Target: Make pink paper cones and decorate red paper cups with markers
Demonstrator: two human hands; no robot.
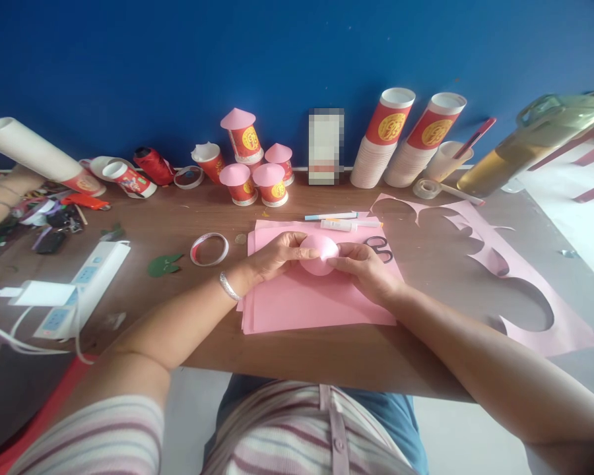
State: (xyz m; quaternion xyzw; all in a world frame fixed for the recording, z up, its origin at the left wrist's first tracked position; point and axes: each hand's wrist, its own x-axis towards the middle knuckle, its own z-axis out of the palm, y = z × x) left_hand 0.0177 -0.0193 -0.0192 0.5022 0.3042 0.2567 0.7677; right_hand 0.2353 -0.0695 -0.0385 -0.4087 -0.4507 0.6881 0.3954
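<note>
Between my two hands is a small pink paper cone [321,256], tip facing up toward me. My left hand [283,256] pinches its left edge between thumb and fingers. On the opposite edge, my right hand [363,267] pinches it the same way. Both hands are just over a stack of pink paper sheets [317,307]. Black scissor handles [379,249] show beside my right hand; the blades are hidden. A white glue tube or marker [338,225] and a blue-and-white pen [330,216] lie at the stack's far edge.
Red paper cups with pink cone tops [241,135] stand at the back. Tall cup stacks [376,145] lean near the wall. Cut pink paper [534,330] covers the right side. A tape ring [209,249] and power strip [86,287] lie left. Another person's arm [7,194] reaches in far left.
</note>
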